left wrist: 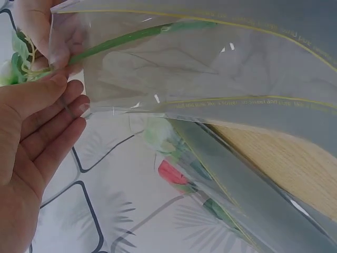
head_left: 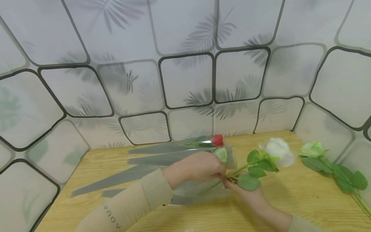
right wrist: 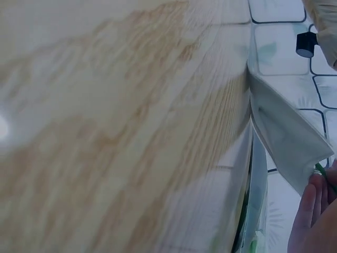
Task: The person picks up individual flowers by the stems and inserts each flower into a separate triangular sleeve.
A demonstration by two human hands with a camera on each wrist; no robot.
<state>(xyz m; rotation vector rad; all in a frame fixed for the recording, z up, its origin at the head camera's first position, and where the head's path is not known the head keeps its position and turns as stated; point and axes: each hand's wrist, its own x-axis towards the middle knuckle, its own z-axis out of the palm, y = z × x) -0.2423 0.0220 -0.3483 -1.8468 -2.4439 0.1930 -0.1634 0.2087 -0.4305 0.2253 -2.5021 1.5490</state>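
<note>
A white rose (head_left: 279, 151) with green leaves lies tilted, its stem running into the mouth of a clear-and-grey flower sleeve (left wrist: 158, 63). My left hand (head_left: 201, 166) pinches the stem at that mouth between thumb and forefinger; in the left wrist view its other fingers (left wrist: 58, 126) lie extended beside the sleeve's edge. From the other side, my right hand (head_left: 252, 198) grips the sleeve's edge, just below the rose's leaves. In the right wrist view this hand (right wrist: 316, 216) shows only at the lower right corner, by the sleeve (right wrist: 284, 126).
Behind my hands on the wooden table (head_left: 275, 206) lie grey sleeves, one with a red rose (head_left: 217, 140), one with a pale green-white rose (head_left: 221, 154). More sleeves (head_left: 116, 180) spread left. A loose pale rose (head_left: 311, 149) lies at the right. Patterned wall panels (head_left: 185, 80) enclose the table.
</note>
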